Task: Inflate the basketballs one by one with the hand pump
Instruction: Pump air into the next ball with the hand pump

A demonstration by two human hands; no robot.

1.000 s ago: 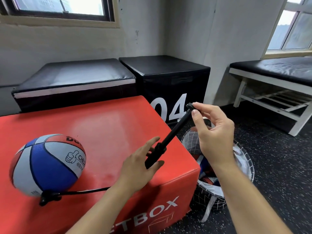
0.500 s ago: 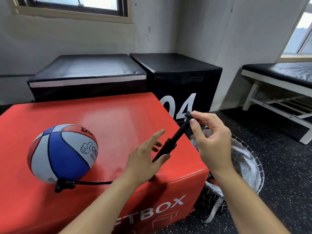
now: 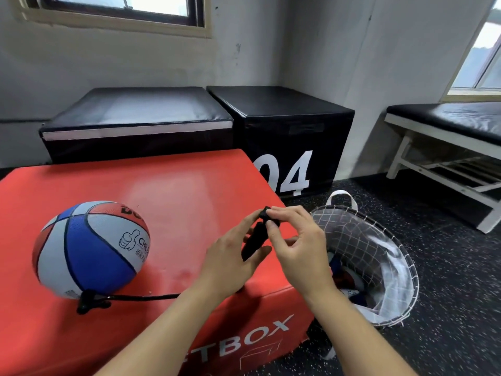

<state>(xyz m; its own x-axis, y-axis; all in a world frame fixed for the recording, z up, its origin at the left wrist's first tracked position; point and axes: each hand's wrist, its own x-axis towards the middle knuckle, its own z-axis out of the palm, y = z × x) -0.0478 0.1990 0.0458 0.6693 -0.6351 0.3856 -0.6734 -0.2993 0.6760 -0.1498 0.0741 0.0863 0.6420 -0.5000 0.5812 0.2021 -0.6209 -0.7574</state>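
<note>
Your pump (image 3: 254, 241) sits between your two hands over the near right corner of the red box (image 3: 173, 191), with its long axis tilted up and away from you toward the right. The handle end is the high end and the hose end the low one. Your right hand (image 3: 295, 248) is nearer the handle: its thumb and fingertips pinch the small black knob at the top, and the other fingers are loosely curled. Your left hand (image 3: 230, 256) cradles the barrel lower down, thumb on one side and fingers fairly straight along the other. It steadies the pump more than it clenches it.

From the barrel's low end the hose (image 3: 141, 297) runs left along the box top to the basketball (image 3: 90, 249), which rests on the box well to the left of your hands. The hose fitting meets the ball at its lower near side.

The handle looks pushed nearly home, so I judge the coming move is a pull straight along that tilted axis, up and to the right. More balls wait in the mesh basket (image 3: 401, 256) on the floor by your right arm.
</note>
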